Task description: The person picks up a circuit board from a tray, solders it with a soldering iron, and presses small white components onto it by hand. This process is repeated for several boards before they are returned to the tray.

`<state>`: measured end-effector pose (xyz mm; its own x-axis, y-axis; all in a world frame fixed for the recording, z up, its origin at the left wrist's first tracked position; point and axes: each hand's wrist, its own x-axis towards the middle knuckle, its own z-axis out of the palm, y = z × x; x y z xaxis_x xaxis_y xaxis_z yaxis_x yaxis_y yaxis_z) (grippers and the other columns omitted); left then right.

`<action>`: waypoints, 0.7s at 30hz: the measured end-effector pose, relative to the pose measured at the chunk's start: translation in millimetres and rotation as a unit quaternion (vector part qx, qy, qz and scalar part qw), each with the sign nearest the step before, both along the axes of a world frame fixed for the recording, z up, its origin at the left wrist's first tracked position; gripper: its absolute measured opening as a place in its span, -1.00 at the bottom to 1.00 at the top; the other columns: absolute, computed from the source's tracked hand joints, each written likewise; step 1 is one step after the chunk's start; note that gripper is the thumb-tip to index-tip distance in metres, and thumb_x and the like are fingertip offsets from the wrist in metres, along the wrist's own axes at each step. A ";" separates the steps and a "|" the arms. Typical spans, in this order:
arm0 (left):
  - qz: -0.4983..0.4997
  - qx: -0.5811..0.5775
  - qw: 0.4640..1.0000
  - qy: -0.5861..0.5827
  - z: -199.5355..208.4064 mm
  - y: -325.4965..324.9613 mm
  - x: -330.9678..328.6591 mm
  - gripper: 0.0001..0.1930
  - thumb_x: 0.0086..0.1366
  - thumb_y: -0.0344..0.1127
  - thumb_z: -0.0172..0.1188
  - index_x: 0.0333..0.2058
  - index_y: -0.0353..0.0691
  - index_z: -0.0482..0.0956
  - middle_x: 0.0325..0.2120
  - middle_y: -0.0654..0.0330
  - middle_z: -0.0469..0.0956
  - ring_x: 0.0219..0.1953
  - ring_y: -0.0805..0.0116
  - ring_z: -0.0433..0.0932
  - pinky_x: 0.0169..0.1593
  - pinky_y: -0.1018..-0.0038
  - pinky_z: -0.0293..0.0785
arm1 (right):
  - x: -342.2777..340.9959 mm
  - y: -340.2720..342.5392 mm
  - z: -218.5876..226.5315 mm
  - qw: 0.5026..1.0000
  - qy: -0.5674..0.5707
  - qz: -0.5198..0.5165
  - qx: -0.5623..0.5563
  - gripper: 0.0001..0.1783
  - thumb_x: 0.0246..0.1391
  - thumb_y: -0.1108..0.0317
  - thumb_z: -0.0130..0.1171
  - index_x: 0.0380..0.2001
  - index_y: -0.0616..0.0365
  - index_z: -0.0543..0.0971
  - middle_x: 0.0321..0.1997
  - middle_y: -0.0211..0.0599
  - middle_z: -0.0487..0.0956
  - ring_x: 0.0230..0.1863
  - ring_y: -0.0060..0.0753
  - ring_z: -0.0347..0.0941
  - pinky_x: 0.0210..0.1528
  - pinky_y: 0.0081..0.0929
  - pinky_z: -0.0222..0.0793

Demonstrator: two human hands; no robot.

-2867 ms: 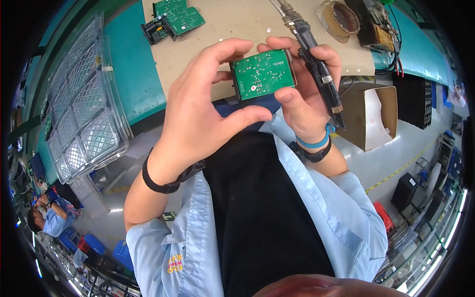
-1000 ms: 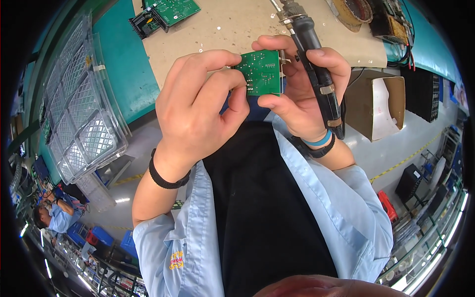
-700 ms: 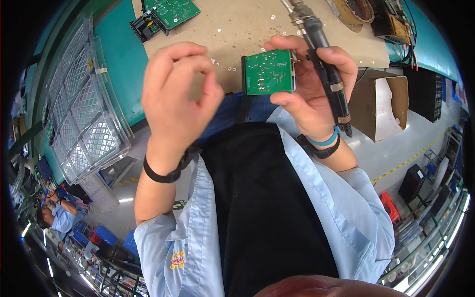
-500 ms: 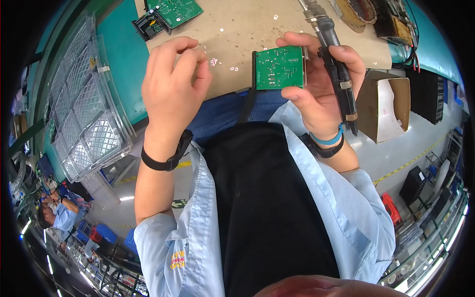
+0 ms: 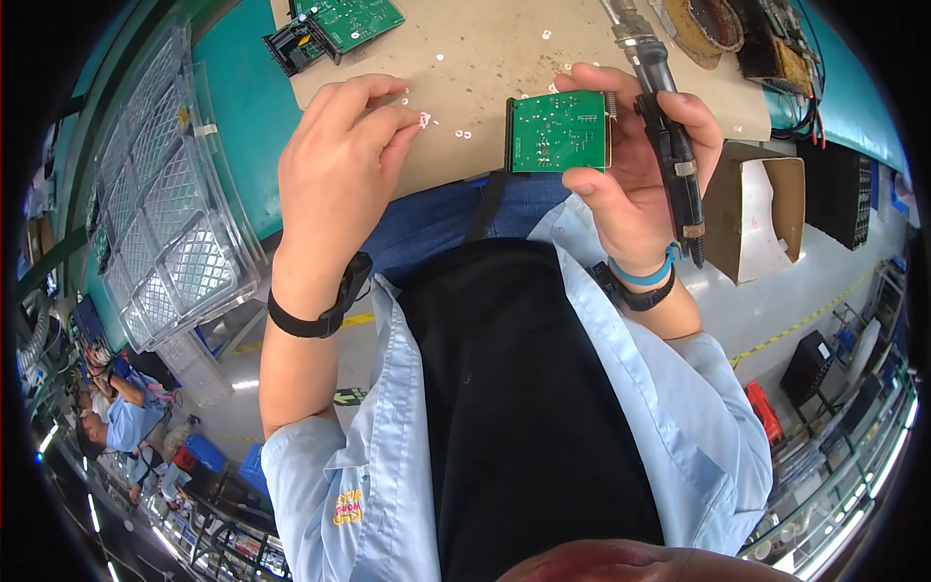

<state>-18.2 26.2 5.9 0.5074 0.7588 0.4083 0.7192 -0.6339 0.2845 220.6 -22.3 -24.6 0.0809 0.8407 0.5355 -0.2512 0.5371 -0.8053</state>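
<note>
My right hand (image 5: 635, 184) grips a green circuit board (image 5: 558, 131) by its edges, thumb below and a finger above. A black strip runs down the board's left side, and metal pins show at its upper right. The same hand also holds a long black-handled tool (image 5: 669, 145) with a metal front end pointing away from me; its exact kind is unclear. My left hand (image 5: 339, 160) is over the brown work surface, fingers stretched and slightly apart. Its fingertips are beside a small cluster of pinkish-white ring-like pieces (image 5: 424, 120); I cannot tell whether they touch.
Another green board (image 5: 359, 21) with a black connector lies at the far left of the brown sheet (image 5: 485, 58), where small white rings are scattered. A round brown-stained dish (image 5: 706, 27) stands far right. A clear plastic tray (image 5: 165, 213) is at left, a cardboard box (image 5: 752, 218) at right.
My left hand's curled fingers have straightened and spread a little toward the small pieces. The board and tool in my right hand have shifted slightly right.
</note>
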 end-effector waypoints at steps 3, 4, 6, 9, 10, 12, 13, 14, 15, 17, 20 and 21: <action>0.001 -0.009 1.000 0.002 0.6 -1.5 0.5 -0.85 0.00 -0.44 0.41 -0.40 -0.16 0.66 -0.24 0.36 0.60 -0.24 0.34 0.57 -0.27 0.43 0.54 | 5.4 -0.8 -0.5 1.000 -0.019 0.000 -0.002 -0.13 -0.04 0.48 0.47 0.22 0.00 0.12 0.17 0.26 0.44 0.14 0.03 0.49 0.10 -0.15 0.51; 0.009 -0.011 1.000 -0.005 1.0 -1.9 1.8 -0.86 0.00 -0.44 0.41 -0.41 -0.16 0.66 -0.23 0.36 0.60 -0.23 0.34 0.58 -0.26 0.43 0.54 | 7.3 -1.3 -0.2 0.999 -0.032 0.002 -0.006 -0.12 -0.02 0.47 0.45 0.24 -0.05 0.11 0.19 0.30 0.41 0.15 0.10 0.47 0.12 -0.10 0.49; 0.025 -0.015 0.999 -0.020 2.2 -2.7 4.4 -0.86 0.00 -0.44 0.41 -0.42 -0.16 0.66 -0.23 0.37 0.60 -0.22 0.35 0.58 -0.25 0.43 0.54 | 8.8 -2.1 0.8 0.999 -0.046 0.004 -0.010 -0.11 0.00 0.47 0.44 0.27 -0.09 0.09 0.21 0.34 0.39 0.16 0.16 0.45 0.15 -0.04 0.46; 0.005 -0.015 1.000 0.003 4.2 -3.8 -0.3 -0.82 0.00 -0.43 0.41 -0.37 -0.13 0.68 -0.23 0.33 0.60 -0.22 0.32 0.58 -0.25 0.43 0.54 | 9.3 -3.8 3.3 0.999 -0.038 -0.001 -0.029 -0.12 0.01 0.41 0.44 0.27 -0.09 0.09 0.21 0.34 0.39 0.15 0.17 0.46 0.15 -0.04 0.46; -0.004 -0.015 1.000 0.015 5.2 -5.0 -1.3 -0.80 0.00 -0.43 0.42 -0.34 -0.12 0.68 -0.22 0.32 0.60 -0.22 0.31 0.58 -0.24 0.43 0.54 | 8.6 -4.1 4.0 0.999 -0.040 -0.001 -0.028 -0.12 0.01 0.41 0.44 0.27 -0.09 0.09 0.21 0.34 0.39 0.15 0.17 0.46 0.15 -0.04 0.46; -0.003 -0.043 0.999 -0.005 16.7 -7.7 0.3 -0.77 0.03 -0.44 0.40 -0.28 -0.13 0.68 -0.23 0.30 0.60 -0.24 0.34 0.58 -0.25 0.45 0.53 | 5.6 -5.4 6.0 0.999 -0.016 0.004 -0.044 -0.12 0.02 0.36 0.44 0.27 -0.09 0.09 0.22 0.35 0.37 0.16 0.19 0.46 0.15 -0.03 0.47; -0.001 -0.072 0.997 -0.025 23.8 -10.3 0.6 -0.74 0.07 -0.44 0.38 -0.22 -0.13 0.67 -0.24 0.28 0.60 -0.25 0.37 0.58 -0.25 0.47 0.52 | 2.8 -6.3 6.7 0.999 -0.004 0.007 -0.052 -0.12 0.02 0.33 0.45 0.27 -0.08 0.09 0.23 0.35 0.37 0.16 0.21 0.47 0.15 -0.02 0.48; 0.002 -0.101 0.994 -0.044 27.9 -13.8 1.1 -0.71 0.11 -0.45 0.37 -0.15 -0.13 0.66 -0.25 0.26 0.60 -0.26 0.39 0.59 -0.25 0.49 0.52 | -0.5 -7.9 9.1 0.999 -0.005 0.007 -0.051 -0.12 0.02 0.33 0.45 0.27 -0.08 0.09 0.23 0.35 0.37 0.16 0.21 0.47 0.15 -0.02 0.48; 0.001 -0.100 0.994 -0.045 29.2 -18.6 4.3 -0.71 0.11 -0.45 0.37 -0.15 -0.13 0.66 -0.25 0.26 0.60 -0.26 0.39 0.59 -0.25 0.49 0.52 | -4.4 -10.2 13.4 0.998 0.007 0.010 -0.065 -0.13 0.04 0.29 0.44 0.27 -0.08 0.09 0.23 0.36 0.36 0.15 0.22 0.47 0.15 -0.02 0.49; -0.047 -0.335 0.905 -0.259 30.6 -30.6 17.4 -0.70 0.22 -0.43 0.30 -0.04 -0.21 0.60 -0.27 0.26 0.59 -0.29 0.49 0.56 -0.26 0.53 0.49 | -11.3 -14.9 19.0 0.995 0.032 0.017 -0.093 -0.14 0.06 0.21 0.42 0.28 -0.07 0.08 0.24 0.38 0.34 0.14 0.24 0.49 0.13 -0.02 0.51; -0.069 -0.495 0.783 -0.370 33.2 -35.7 25.0 -0.70 0.32 -0.40 0.23 0.02 -0.29 0.56 -0.29 0.27 0.58 -0.32 0.57 0.53 -0.27 0.57 0.46 | -15.3 -12.7 19.2 0.996 0.042 0.044 -0.063 -0.19 0.09 0.29 0.40 0.25 0.04 0.11 0.22 0.32 0.38 0.11 0.07 0.54 0.08 -0.18 0.54; -0.071 -0.549 0.741 -0.380 33.5 -35.0 27.4 -0.71 0.36 -0.38 0.20 0.02 -0.32 0.54 -0.29 0.29 0.58 -0.33 0.60 0.51 -0.27 0.59 0.45 | -15.0 -11.9 19.2 0.996 0.047 0.055 -0.048 -0.22 0.10 0.33 0.39 0.24 0.09 0.12 0.21 0.29 0.40 0.09 -0.02 0.56 0.05 -0.25 0.56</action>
<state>9.1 -8.8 39.4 0.5539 0.8064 -0.2072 0.0349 0.2262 0.9735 205.6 -34.3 -5.3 0.0304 0.8942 0.4467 -0.3810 0.4235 -0.8219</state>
